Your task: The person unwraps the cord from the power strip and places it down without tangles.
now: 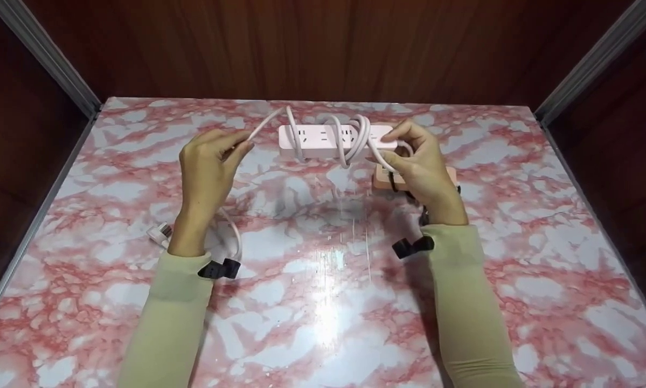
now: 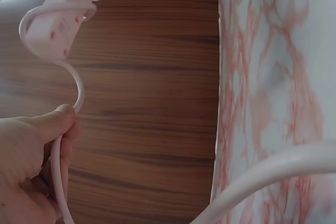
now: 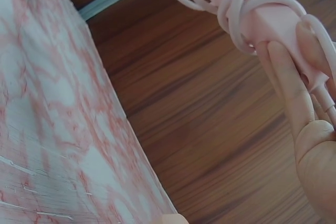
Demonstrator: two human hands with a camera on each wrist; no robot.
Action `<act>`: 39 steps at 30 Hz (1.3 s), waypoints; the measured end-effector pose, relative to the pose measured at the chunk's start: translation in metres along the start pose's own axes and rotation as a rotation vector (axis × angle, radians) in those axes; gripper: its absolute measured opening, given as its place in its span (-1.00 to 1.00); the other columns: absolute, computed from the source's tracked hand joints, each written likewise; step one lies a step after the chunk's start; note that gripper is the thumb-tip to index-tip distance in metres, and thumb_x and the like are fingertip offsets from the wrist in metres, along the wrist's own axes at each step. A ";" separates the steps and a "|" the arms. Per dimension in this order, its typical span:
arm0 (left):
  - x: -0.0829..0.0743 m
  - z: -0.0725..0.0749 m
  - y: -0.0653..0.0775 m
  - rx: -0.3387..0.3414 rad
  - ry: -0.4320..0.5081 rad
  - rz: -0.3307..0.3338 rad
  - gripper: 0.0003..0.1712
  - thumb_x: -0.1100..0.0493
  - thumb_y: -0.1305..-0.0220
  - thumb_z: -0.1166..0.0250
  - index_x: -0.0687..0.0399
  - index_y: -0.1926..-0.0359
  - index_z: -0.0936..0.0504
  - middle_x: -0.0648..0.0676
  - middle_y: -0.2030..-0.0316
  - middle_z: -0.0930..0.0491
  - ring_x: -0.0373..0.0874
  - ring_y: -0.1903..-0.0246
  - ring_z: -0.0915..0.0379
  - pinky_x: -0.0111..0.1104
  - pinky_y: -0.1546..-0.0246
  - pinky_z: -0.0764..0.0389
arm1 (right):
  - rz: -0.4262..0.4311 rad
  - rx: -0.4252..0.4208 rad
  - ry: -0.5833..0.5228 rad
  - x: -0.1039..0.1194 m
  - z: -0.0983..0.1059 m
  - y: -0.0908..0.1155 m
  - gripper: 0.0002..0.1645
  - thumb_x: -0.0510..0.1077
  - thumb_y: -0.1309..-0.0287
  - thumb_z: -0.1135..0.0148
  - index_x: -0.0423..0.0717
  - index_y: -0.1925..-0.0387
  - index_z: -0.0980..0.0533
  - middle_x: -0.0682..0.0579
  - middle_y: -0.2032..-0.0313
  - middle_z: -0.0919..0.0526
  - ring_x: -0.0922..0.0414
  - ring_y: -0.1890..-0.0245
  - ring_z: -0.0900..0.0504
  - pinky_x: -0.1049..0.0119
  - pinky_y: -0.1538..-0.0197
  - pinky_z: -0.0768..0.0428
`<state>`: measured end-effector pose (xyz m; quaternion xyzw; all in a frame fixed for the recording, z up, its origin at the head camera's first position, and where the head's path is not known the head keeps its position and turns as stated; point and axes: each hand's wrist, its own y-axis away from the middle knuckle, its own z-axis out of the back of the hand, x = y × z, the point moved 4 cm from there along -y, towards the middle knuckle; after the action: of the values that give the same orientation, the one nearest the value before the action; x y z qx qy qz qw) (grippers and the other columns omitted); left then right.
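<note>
A pink power strip (image 1: 314, 141) is held up over the far part of the table, its socket face showing in the head view. Its pale cord (image 1: 362, 134) loops several times around the body, mostly towards the right end. My right hand (image 1: 422, 164) grips that right end, fingers and thumb on either side, as the right wrist view also shows. Left of the strip, my left hand (image 1: 207, 167) pinches the cord (image 2: 59, 182) between thumb and fingers. The cord's plug (image 1: 160, 233) lies on the table beside my left wrist.
An orange block-shaped thing (image 1: 383, 179) with a black cord (image 1: 393, 182) sits on the table, partly hidden behind my right hand. Dark wood panels (image 1: 323, 51) stand at the back and both sides of the red-and-white marbled table (image 1: 296, 302).
</note>
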<state>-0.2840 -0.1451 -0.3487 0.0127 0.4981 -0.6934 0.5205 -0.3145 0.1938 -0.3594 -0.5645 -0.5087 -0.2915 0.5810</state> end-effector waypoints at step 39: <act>-0.027 0.018 -0.024 0.074 0.242 0.079 -0.70 -0.05 -0.17 -0.41 -0.29 0.04 -0.74 -0.16 0.34 -0.67 -0.34 0.33 -0.55 -0.45 0.19 -0.60 | -0.023 -0.162 0.014 -0.003 0.007 -0.003 -0.73 -0.44 0.03 -0.43 -0.33 0.26 -0.54 -0.19 0.20 -0.55 0.05 0.30 -0.59 0.35 0.22 -0.63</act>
<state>-0.2799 -0.1395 -0.3087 0.1353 0.5305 -0.6835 0.4827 -0.3204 0.1994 -0.3620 -0.6015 -0.4859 -0.3423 0.5338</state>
